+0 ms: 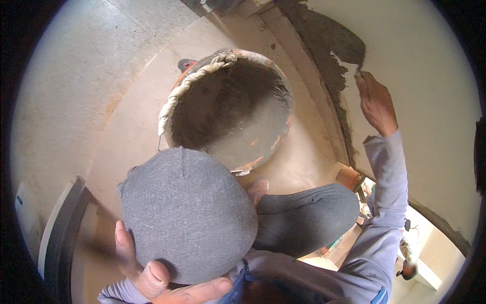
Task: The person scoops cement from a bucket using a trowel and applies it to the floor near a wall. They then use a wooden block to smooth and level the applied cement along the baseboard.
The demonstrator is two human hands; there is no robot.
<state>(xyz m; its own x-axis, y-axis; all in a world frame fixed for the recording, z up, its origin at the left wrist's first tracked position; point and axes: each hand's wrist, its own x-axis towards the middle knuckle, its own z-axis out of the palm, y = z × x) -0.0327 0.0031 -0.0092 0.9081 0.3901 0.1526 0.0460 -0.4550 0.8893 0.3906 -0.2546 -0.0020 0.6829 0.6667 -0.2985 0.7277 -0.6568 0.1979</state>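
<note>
My right hand [377,104] is closed around the handle of a trowel, with the arm stretched out to the right. The trowel's grey blade [352,46] lies against the pale wall, over a band of wet grey mortar [324,53]; blade and mortar are hard to tell apart. Down at the lower left, my left hand [157,283] rests by my bent knee [187,218], fingers spread and nothing in them. In front of my knees stands a round bucket [289,109] with a thick pale rope-wrapped handle [195,76]. Dark grey mortar [217,106] lies inside it.
Pale floor tiles [121,66] spread out on the left. A dark curved edge [63,238] stands at the lower left. Behind the bucket lies a small dark object with a red part [187,64]. Another person [409,258] is far off at the lower right.
</note>
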